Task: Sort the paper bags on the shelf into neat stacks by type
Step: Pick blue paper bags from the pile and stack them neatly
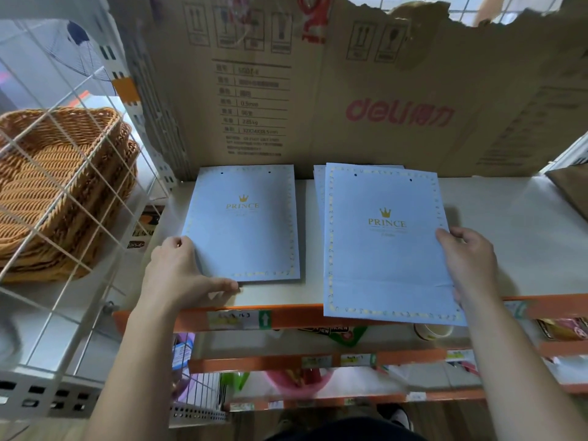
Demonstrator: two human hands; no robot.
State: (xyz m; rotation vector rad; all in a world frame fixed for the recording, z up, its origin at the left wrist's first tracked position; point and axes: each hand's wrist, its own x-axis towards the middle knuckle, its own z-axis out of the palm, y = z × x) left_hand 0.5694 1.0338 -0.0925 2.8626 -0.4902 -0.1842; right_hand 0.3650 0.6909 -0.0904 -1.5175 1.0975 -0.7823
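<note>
A white shelf (pixel 509 237) with an orange front lip is backed by a torn brown cardboard sheet (pixel 366 90). On it lie two groups of flat, pale blue paper bags with gold borders and a crown print. The small bag stack (pixel 245 224) sits to the left; the left hand (pixel 178 275) is loosely open, thumb and fingers bracketing its near left corner. The large bag stack (pixel 385 249) lies just right, overhanging the shelf's near edge; the right hand (pixel 467 259) pinches its right edge, thumb on top. Two nested woven wicker baskets (pixel 57 186) sit far left behind white wire mesh.
</note>
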